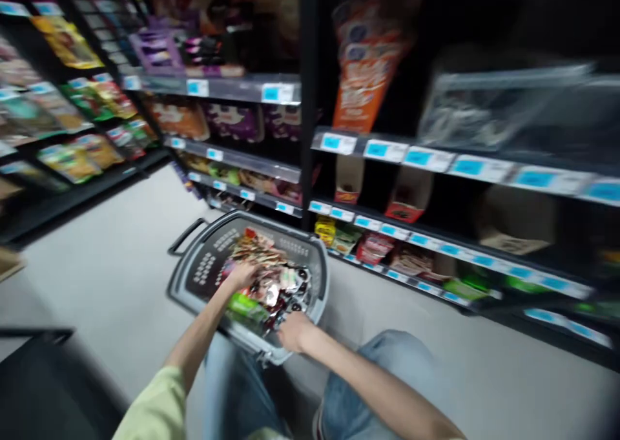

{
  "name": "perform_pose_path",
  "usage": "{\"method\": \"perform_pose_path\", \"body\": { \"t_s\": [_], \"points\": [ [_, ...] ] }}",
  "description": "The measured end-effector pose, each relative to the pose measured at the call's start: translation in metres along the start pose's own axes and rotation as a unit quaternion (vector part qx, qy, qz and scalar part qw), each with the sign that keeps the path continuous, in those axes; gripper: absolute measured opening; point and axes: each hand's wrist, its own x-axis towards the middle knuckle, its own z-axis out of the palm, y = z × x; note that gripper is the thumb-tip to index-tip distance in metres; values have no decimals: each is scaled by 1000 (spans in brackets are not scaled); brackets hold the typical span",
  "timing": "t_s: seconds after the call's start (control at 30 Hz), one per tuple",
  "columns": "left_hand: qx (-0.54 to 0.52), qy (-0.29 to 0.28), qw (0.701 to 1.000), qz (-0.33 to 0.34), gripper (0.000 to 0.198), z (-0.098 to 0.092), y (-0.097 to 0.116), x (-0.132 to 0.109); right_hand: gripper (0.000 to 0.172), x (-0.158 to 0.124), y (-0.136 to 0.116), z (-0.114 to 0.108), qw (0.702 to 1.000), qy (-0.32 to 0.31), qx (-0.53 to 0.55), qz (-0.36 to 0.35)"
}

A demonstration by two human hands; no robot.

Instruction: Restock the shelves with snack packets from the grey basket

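A grey shopping basket [320,278] with perforated dark inner walls stands on the floor in front of my knees. Inside lie many small snack packets [264,259], mixed in colour, with a bright green packet [247,307] near the basket's close side. My left hand [243,274] reaches in over the left part of the packets; its fingertips are blurred among them. At the near right side of the basket is my right hand [294,331], with its fingers curled in against dark, shiny packets [295,291]. Whatever it grips is hidden.
Ahead and to the right stand black store shelves [307,104] with price labels and snack packages. An orange bag [363,84] hangs over a shelf. More shelving with bagged goods [68,42] runs along the left. Grey floor [106,246] surrounds the basket; a dark object [53,388] is at lower left.
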Motion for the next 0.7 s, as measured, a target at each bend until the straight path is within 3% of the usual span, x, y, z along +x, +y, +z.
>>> {"method": "perform_pose_path", "body": {
  "t_s": [0.17, 0.27, 0.47, 0.7],
  "points": [
    [-19, -6, 1000, -24, 58, 18, -34, -10, 42, -5, -5, 11, 1000, 0, -19, 0],
    [-16, -7, 1000, -9, 61, 32, -40, -10, 43, -8, -12, 12, 1000, -10, -27, 4],
    [17, -48, 998, 27, 73, 57, -23, 1, 38, -9, -19, 16, 999, -21, -23, 5],
    [36, -54, 997, 38, 45, 77, 5, 18, 33, -6, -20, 20, 999, -31, -20, 10]
  ]
}}
